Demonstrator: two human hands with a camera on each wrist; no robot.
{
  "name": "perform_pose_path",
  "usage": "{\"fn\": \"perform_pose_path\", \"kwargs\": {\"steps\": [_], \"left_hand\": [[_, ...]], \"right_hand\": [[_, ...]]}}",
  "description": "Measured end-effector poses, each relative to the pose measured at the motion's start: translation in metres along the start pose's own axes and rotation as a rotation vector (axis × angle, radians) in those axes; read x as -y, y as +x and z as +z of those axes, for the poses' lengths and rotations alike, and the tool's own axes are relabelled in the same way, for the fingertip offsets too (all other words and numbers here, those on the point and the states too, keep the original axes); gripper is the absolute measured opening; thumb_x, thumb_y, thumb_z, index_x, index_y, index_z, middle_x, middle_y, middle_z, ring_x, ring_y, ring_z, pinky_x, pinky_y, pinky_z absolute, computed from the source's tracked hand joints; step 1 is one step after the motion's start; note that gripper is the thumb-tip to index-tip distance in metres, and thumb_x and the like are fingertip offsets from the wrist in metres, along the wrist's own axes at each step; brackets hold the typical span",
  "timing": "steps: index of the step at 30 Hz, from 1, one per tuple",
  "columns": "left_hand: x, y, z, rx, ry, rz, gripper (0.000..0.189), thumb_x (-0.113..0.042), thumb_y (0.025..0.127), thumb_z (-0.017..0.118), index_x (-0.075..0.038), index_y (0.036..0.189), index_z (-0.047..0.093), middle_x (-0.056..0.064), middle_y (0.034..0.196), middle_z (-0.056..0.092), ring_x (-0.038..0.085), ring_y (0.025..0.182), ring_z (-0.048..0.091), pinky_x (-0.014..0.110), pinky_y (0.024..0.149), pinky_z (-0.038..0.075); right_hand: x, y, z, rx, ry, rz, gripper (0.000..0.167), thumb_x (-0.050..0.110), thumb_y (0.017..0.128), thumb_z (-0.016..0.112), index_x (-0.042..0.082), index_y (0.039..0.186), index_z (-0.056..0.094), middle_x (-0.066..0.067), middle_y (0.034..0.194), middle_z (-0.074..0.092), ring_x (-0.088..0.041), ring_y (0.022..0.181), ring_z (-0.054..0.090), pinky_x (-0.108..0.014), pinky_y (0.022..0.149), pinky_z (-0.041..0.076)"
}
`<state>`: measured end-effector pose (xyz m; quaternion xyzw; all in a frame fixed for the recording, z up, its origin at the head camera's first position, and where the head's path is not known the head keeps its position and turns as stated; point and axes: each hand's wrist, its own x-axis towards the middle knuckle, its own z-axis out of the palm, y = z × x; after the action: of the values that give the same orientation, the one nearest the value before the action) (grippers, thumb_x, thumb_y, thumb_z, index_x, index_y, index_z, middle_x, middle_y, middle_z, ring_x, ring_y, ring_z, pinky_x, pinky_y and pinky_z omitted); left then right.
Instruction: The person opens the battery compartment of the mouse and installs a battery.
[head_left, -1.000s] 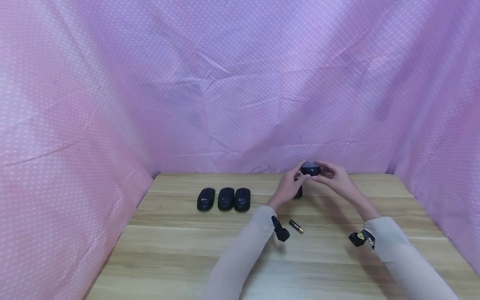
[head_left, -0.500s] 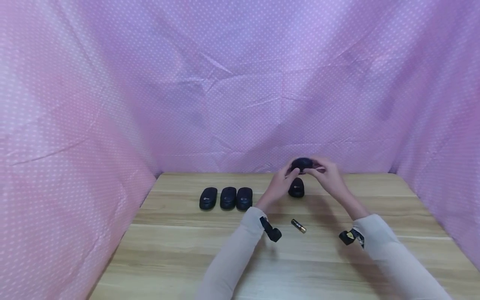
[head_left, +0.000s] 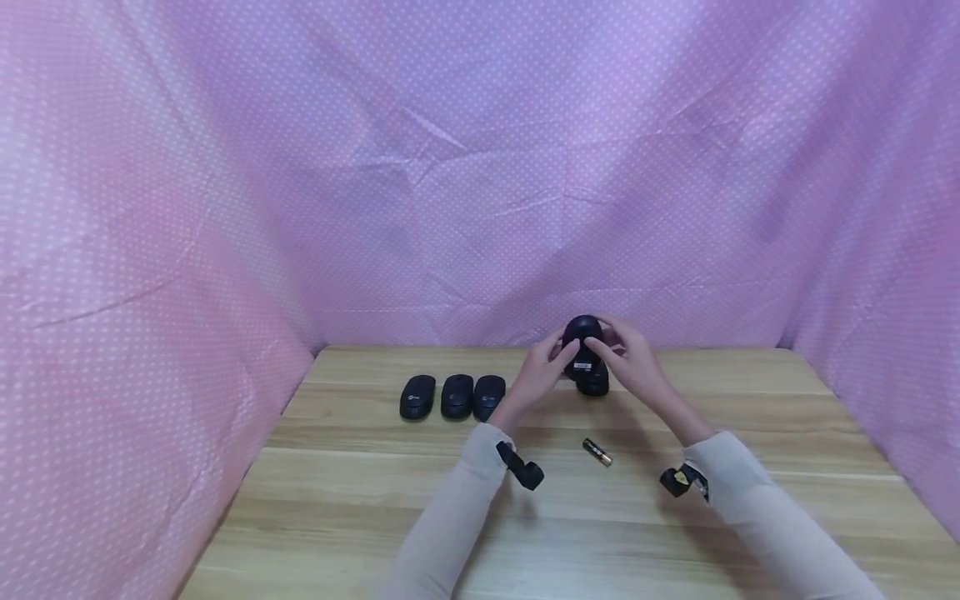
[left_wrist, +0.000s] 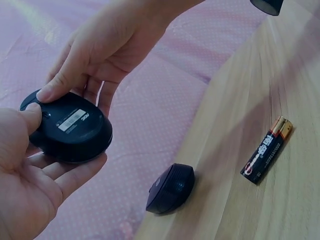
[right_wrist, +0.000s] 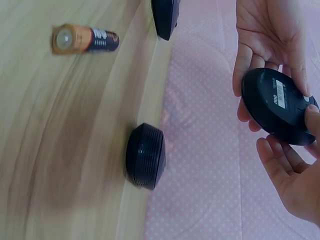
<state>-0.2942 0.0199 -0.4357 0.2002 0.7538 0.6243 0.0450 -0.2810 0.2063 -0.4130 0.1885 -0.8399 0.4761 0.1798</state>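
Observation:
Above the table's far part, a black computer mouse (head_left: 581, 332) is held up with its underside toward me. A white label shows on that underside in both wrist views. My left hand (head_left: 535, 377) grips one side of the mouse, thumb on the underside and fingers beneath. My right hand (head_left: 628, 358) pinches the other side, its thumb also on the underside. Another black mouse (head_left: 594, 382) lies on the table just behind and below, partly covered by the held one in the head view. Nearer to me lies a black and gold battery (head_left: 597, 452).
Three more black mice stand in a row to the left: a left one (head_left: 417, 397), a middle one (head_left: 457, 397) and a right one (head_left: 490, 396). They rest on the wooden table (head_left: 360, 500). Pink dotted cloth (head_left: 480, 208) hangs behind and at both sides.
Both hands have moved left and slightly toward me with the mouse. The mouse has turned so that its underside faces the head camera. The battery and the other mice lie still.

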Motion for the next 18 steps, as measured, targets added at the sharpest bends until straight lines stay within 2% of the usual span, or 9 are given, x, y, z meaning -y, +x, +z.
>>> {"fn": "perform_pose_path", "kwargs": {"steps": [2,5,7,10,13,18], "left_hand": [[0.002,-0.002,-0.004,0.012,-0.028,-0.006,0.055,-0.039,0.108,0.05,-0.016,0.156,0.041,0.017,0.139,0.064,0.026,0.123,0.066,0.035,0.094,0.059],[0.006,-0.006,-0.01,0.043,-0.097,-0.018,0.056,-0.039,0.108,0.048,-0.02,0.16,0.035,0.016,0.147,0.057,0.028,0.128,0.062,0.04,0.098,0.058],[0.008,-0.01,-0.014,0.064,-0.129,-0.027,0.056,-0.038,0.109,0.048,-0.025,0.161,0.032,0.014,0.152,0.053,0.029,0.131,0.06,0.043,0.099,0.058],[0.012,-0.014,-0.021,0.091,-0.171,-0.048,0.055,-0.037,0.109,0.048,-0.033,0.161,0.03,0.015,0.153,0.052,0.031,0.129,0.061,0.051,0.093,0.059],[0.016,-0.017,-0.027,0.107,-0.178,-0.067,0.054,-0.037,0.109,0.049,-0.037,0.16,0.031,0.017,0.151,0.053,0.031,0.127,0.062,0.051,0.09,0.06],[0.019,-0.021,-0.035,0.126,-0.208,-0.084,0.057,-0.026,0.108,0.052,-0.031,0.161,0.031,0.023,0.151,0.052,0.035,0.124,0.064,0.048,0.086,0.062]], "right_hand": [[0.002,-0.001,0.004,0.013,0.011,0.001,0.042,0.011,0.1,0.065,0.001,0.14,0.058,-0.022,0.1,0.073,-0.002,0.084,0.064,-0.015,0.072,0.054],[0.003,-0.002,0.01,0.045,0.007,0.017,0.042,0.014,0.102,0.063,0.002,0.142,0.056,-0.022,0.102,0.073,-0.012,0.087,0.067,-0.016,0.072,0.054],[0.003,-0.003,0.015,0.066,0.007,0.034,0.043,0.015,0.103,0.062,0.002,0.143,0.055,-0.022,0.104,0.072,-0.019,0.088,0.067,-0.017,0.072,0.054],[0.004,-0.005,0.021,0.105,0.033,0.05,0.044,0.015,0.105,0.058,0.0,0.145,0.053,-0.025,0.109,0.071,-0.026,0.09,0.068,-0.019,0.071,0.056],[0.003,-0.007,0.026,0.139,0.084,0.056,0.044,0.012,0.106,0.056,-0.003,0.147,0.049,-0.029,0.114,0.068,-0.024,0.087,0.068,-0.02,0.069,0.058],[0.001,-0.01,0.033,0.163,0.165,0.033,0.044,0.006,0.105,0.054,-0.006,0.147,0.047,-0.033,0.119,0.067,-0.009,0.083,0.065,-0.021,0.065,0.057]]}}
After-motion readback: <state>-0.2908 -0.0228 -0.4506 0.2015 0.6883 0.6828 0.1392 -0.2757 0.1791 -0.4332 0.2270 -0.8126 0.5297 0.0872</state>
